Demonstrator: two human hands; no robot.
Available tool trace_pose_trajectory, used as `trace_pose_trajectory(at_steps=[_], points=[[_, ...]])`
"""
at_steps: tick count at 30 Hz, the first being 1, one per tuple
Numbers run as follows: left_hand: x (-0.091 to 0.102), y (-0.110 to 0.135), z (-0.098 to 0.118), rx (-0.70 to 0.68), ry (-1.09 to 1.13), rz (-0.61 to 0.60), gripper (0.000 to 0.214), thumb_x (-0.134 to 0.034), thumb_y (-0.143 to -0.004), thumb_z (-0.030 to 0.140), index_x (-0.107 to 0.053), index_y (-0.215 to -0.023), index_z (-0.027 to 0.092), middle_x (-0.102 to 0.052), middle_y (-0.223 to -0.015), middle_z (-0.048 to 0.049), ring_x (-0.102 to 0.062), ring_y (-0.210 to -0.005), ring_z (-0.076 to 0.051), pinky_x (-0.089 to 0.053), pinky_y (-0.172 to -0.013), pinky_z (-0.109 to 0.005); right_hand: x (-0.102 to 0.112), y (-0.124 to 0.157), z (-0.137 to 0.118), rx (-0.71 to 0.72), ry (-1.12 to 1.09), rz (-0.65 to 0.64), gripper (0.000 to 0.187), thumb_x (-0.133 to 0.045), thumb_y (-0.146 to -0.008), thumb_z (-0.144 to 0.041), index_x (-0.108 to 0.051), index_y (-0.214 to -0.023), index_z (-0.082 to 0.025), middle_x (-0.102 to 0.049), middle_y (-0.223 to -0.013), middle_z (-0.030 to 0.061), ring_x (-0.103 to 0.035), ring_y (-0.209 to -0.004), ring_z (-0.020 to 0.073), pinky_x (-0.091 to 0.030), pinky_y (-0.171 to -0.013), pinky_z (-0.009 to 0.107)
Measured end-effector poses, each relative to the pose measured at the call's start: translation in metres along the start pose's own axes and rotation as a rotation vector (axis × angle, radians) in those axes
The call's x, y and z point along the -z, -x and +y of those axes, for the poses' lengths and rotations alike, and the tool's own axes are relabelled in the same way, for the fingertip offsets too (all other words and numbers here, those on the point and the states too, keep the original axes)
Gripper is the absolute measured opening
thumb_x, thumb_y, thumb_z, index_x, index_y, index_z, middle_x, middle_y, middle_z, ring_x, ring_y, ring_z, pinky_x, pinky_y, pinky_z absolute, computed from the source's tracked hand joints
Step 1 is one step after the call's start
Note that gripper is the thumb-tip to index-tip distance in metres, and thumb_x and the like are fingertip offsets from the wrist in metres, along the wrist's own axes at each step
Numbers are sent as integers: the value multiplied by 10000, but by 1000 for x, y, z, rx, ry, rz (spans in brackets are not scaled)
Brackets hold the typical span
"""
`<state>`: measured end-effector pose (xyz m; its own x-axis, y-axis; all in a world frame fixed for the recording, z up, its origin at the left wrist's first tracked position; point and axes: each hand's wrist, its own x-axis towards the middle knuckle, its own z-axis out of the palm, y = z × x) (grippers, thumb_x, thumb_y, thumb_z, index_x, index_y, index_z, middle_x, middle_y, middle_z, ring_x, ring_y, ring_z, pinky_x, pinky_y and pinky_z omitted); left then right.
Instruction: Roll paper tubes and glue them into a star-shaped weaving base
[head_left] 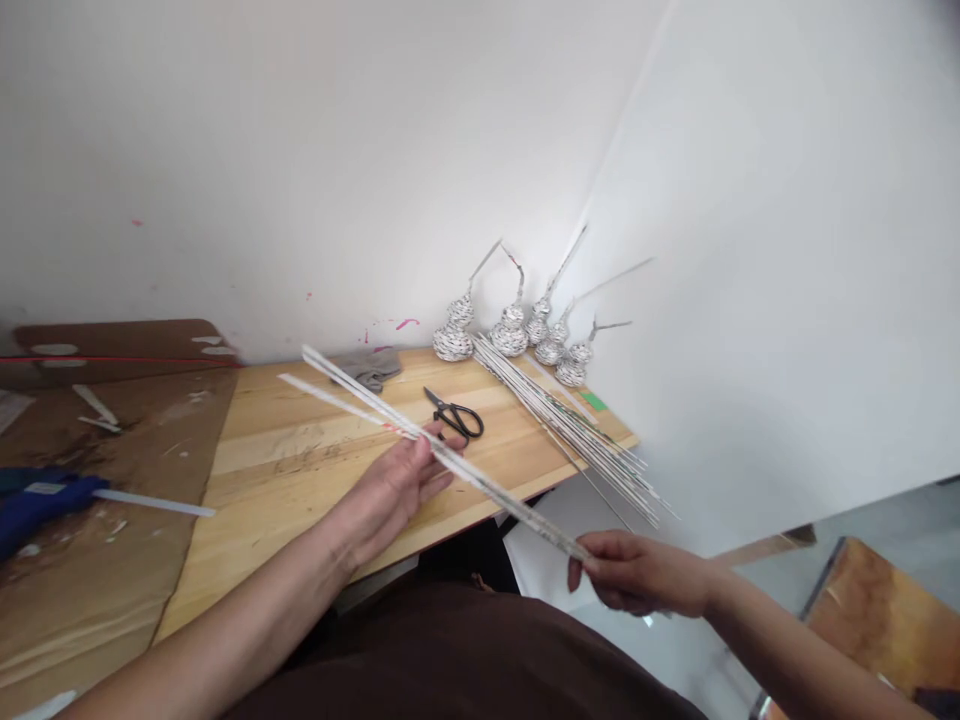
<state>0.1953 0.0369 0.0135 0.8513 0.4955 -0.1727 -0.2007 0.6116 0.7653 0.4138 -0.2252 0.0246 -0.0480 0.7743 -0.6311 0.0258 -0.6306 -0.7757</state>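
My left hand [401,480] and my right hand [637,572] hold a few long rolled paper sticks [480,478] over the front edge of a wooden table [300,470]. The left hand pinches them near their middle with thumb on top, fingers stretched beneath. The right hand's fingers are curled round their near ends. The sticks' far ends fan apart toward the upper left. Black scissors [454,414] lie on the table just beyond my left hand.
A bundle of paper sticks [577,430] lies along the table's right edge. Several woven gourd shapes [510,332] stand at the back corner by a grey cloth [371,366]. A blue glue gun [45,500] rests on brown cardboard [97,560] at left. White walls close the corner.
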Motion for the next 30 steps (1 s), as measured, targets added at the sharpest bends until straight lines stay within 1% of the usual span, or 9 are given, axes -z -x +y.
trace_pose_trajectory(at_steps=[3, 6, 9, 12, 16, 20, 23, 26, 30], points=[[3, -10, 4, -68, 179, 239, 205, -524, -919, 339, -643, -920, 172, -541, -605, 13, -599, -609, -110, -543, -855, -367, -8, -11, 14, -31, 50, -92, 431, -572, -865, -529, -668, -1032, -143, -536, -619, -25, -465, -496, 55, -368, -478, 174], [22, -9, 11, -97, 231, 314, 268, -425, -966, 253, -573, -768, 150, -364, -491, 71, -422, -437, -55, -566, -713, -276, 15, -1, 47, -97, -11, -56, 454, -634, -818, -524, -703, -969, -101, -653, -762, 47, -623, -681, 100, -484, -688, 226], [48, -1, 18, -154, 233, 327, 276, -369, -979, 187, -541, -767, 146, -313, -470, 82, -364, -417, -55, -548, -623, -230, 47, 25, 88, -295, -128, 104, 429, -713, -759, -478, -685, -957, -98, -688, -817, 79, -678, -754, 149, -522, -702, 251], [67, 5, 21, -201, 198, 384, 270, -369, -980, 192, -524, -765, 144, -310, -464, 82, -342, -414, -57, -535, -590, -217, 71, 51, 110, -267, -307, 382, 410, -737, -770, -355, -615, -1098, -143, -696, -957, 92, -700, -840, 173, -552, -765, 277], [76, 6, 16, -179, 175, 427, 272, -363, -980, 180, -532, -770, 141, -320, -457, 77, -344, -420, -66, -533, -586, -225, 87, 63, 99, -42, -555, 667, 483, -659, -847, -300, -467, -1274, -181, -600, -1240, 138, -667, -1034, 211, -536, -922, 333], [80, 6, 10, -178, 176, 413, 248, -374, -974, 170, -552, -802, 145, -330, -472, 76, -352, -434, -73, -529, -596, -238, 88, 49, 74, 34, -752, 901, 585, -497, -891, -540, -393, -1310, -146, -538, -1292, 169, -590, -1162, 224, -541, -940, 328], [81, 8, 10, -183, 177, 390, 249, -371, -972, 161, -547, -796, 145, -327, -478, 77, -351, -436, -70, -522, -598, -231, 82, 30, 59, 58, -769, 954, 715, -399, -870, -663, -359, -1336, -122, -554, -1231, 170, -549, -1208, 231, -545, -939, 334], [82, 10, 11, -180, 176, 368, 251, -362, -970, 148, -541, -794, 144, -337, -483, 74, -358, -439, -69, -521, -604, -229, 76, 16, 43, 78, -698, 985, 709, -320, -884, -682, -395, -1295, -110, -542, -1248, 183, -510, -1252, 230, -538, -939, 324], [82, 11, 11, -165, 171, 340, 253, -351, -966, 127, -542, -800, 142, -347, -489, 69, -372, -440, -72, -524, -603, -235, 74, 10, 28, 83, -614, 922, 711, -254, -870, -721, -451, -1225, -137, -538, -1288, 182, -502, -1263, 249, -522, -940, 342]])
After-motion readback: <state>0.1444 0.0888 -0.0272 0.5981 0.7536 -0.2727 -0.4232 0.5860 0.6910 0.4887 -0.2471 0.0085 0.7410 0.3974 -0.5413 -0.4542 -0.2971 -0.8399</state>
